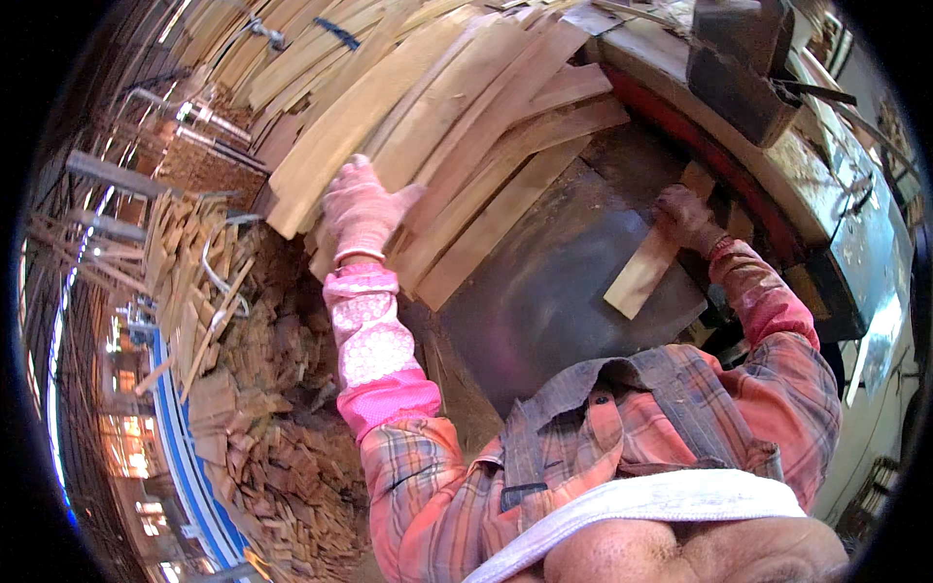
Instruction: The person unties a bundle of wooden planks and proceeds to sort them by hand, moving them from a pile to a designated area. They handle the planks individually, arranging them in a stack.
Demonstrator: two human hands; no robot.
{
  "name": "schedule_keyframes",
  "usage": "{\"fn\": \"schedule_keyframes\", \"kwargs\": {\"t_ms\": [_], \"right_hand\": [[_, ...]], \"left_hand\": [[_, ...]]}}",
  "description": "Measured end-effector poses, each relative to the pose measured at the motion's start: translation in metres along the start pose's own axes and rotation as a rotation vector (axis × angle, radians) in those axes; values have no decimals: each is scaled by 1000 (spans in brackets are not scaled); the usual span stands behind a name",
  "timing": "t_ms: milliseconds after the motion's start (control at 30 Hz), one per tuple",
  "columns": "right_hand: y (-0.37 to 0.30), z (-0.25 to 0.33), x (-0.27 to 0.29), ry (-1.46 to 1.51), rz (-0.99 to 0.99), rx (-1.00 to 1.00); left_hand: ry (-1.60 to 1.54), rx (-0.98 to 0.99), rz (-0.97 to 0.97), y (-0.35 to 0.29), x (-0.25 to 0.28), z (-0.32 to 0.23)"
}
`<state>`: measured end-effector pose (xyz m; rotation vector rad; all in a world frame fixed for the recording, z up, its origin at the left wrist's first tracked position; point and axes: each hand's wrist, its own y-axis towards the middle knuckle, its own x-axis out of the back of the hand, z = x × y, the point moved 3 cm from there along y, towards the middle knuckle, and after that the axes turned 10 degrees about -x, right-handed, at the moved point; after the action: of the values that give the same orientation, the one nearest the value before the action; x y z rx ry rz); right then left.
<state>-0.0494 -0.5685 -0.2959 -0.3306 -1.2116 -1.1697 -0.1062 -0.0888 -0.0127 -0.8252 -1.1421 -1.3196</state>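
Observation:
My left hand (366, 206), in a pale pink glove, lies on the near ends of several long wooden boards (425, 154). Its thumb is spread away from the fingers, and it rests on the wood without wrapping round it. At the right, my right hand (688, 220), in a darker, dirty glove, has its fingers curled over a short wooden board (641, 275). That board slants across a dark metal tabletop (525, 291), beside a red-edged machine part (714, 151). The right fingertips are partly hidden.
More boards (282, 68) are stacked at the far left. A large heap of wood offcuts (292, 476) lies on the floor to my left, beside a blue rail (185, 447). A dark metal housing (743, 68) overhangs the machine at the far right.

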Motion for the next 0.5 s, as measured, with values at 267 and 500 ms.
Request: {"fn": "schedule_keyframes", "kwargs": {"t_ms": [267,500], "right_hand": [[8,-21,34,-391,64,-378],[1,-25,26,-419,27,-591]], "left_hand": [[-8,80,-64,-53,-24,-39],[60,-46,-281,-83,-29,-67]]}}
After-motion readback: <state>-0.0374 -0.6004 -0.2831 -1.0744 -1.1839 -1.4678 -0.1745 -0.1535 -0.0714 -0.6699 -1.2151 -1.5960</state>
